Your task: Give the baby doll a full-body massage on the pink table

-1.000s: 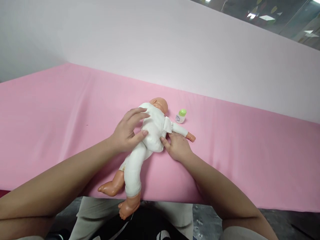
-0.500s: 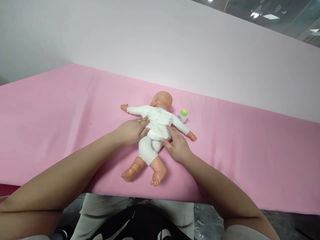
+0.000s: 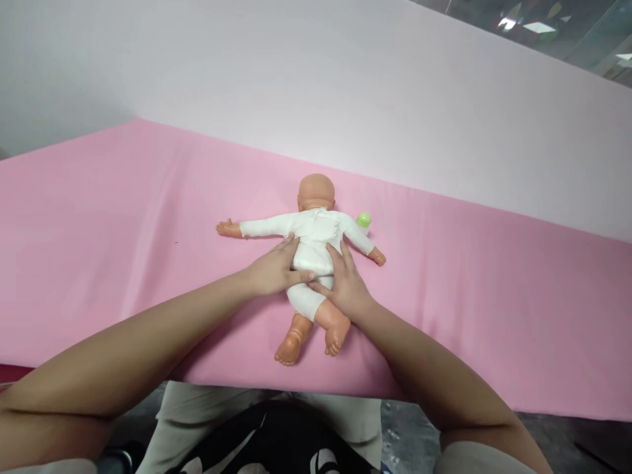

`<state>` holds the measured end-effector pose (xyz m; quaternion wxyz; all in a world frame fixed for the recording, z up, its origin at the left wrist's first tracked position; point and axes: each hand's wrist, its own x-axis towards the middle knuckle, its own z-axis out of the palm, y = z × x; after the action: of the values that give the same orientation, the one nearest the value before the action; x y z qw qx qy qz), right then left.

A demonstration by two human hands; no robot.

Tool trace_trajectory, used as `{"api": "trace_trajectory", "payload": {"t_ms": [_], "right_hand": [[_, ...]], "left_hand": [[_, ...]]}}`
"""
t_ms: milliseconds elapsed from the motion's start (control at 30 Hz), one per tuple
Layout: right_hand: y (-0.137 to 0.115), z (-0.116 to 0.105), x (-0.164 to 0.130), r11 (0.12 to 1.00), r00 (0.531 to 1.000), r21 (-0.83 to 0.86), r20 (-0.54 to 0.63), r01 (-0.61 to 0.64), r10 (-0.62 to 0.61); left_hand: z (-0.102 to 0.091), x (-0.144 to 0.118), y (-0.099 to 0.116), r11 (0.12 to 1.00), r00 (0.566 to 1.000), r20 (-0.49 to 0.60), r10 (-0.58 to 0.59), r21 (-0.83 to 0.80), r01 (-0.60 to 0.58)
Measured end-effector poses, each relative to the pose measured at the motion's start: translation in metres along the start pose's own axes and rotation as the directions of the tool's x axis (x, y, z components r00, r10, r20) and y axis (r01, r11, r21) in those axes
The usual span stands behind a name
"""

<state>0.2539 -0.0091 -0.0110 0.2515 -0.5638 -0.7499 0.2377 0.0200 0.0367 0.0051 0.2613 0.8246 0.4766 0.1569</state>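
A baby doll [image 3: 311,245] in a white suit lies face down on the pink cloth [image 3: 123,217], head away from me, arms spread, bare feet toward me. My left hand [image 3: 274,270] grips the doll's waist from the left, thumb across its lower back. My right hand [image 3: 343,286] holds the waist and hip from the right. A small bottle with a green cap [image 3: 364,220] stands just behind the doll's right arm, mostly hidden by it.
The pink cloth covers a wide surface whose front edge [image 3: 345,388] runs just above my lap. A pale wall [image 3: 345,99] rises behind it. My knees and dark clothing fill the bottom of the view.
The doll went from lying on its side with legs over the front edge to flat on its front, farther onto the cloth. Both hands closed in around its waist.
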Motion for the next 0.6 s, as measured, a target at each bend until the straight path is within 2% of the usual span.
{"api": "trace_trajectory", "payload": {"t_ms": [100,300,500,600], "right_hand": [[0.002,-0.003,-0.001,1.0,1.0,0.014,0.018,0.013,-0.013],[0.013,-0.015,0.001,0.995,0.993,0.059,0.09,0.077,-0.082],[0.024,-0.028,0.006,0.979,0.969,0.081,0.144,0.189,-0.199],[0.027,-0.032,0.007,0.978,0.963,0.061,0.173,0.2,-0.208]], "left_hand": [[-0.004,0.001,-0.007,0.996,0.997,-0.004,0.08,0.03,-0.079],[-0.015,0.002,-0.023,0.985,0.984,0.064,0.168,0.03,-0.17],[-0.023,0.002,-0.03,0.989,0.984,0.125,0.128,0.054,-0.136],[-0.026,0.003,-0.032,0.993,0.981,0.169,0.093,0.049,-0.103]]}}
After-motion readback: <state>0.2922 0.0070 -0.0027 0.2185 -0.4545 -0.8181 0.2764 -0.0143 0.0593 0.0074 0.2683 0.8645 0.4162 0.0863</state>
